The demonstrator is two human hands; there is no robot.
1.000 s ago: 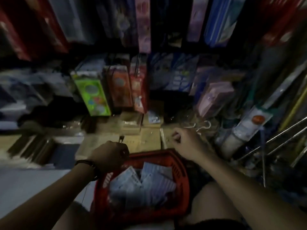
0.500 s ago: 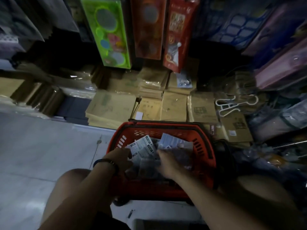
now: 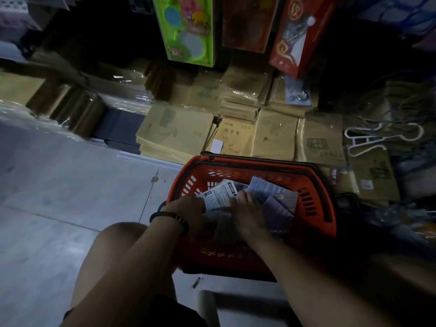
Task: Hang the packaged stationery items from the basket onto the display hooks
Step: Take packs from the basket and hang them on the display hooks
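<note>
Since 1.0 s ago both hands have dropped from shelf level into the basket; over the last 0.5 s they have barely shifted.

Head view. Red basket [image 3: 316, 192] sits on the tiled floor [image 3: 70, 185], black handle folded down along the far rim. Heap of stationery packets [image 3: 219, 194] inside: a white printed one on top at the centre, purplish ones toward the right wall.

Left hand [image 3: 188, 213], dark bracelet [image 3: 169, 218] on the wrist, is at the left inner wall, touching the white packet's left edge. Fingers go down out of sight, so grip cannot be told.

Right hand [image 3: 250, 213] lies knuckles-up on the heap, just right of the white packet, with the purplish packets at its right side. Fingers are bent onto the packets; pinch or mere press cannot be told.

Beyond the basket are stacks of brown notebooks [image 3: 276, 138], and white hangers [image 3: 377, 140] lie to their right. Green box [image 3: 188, 27] and red box [image 3: 299, 34] hang above.
</note>
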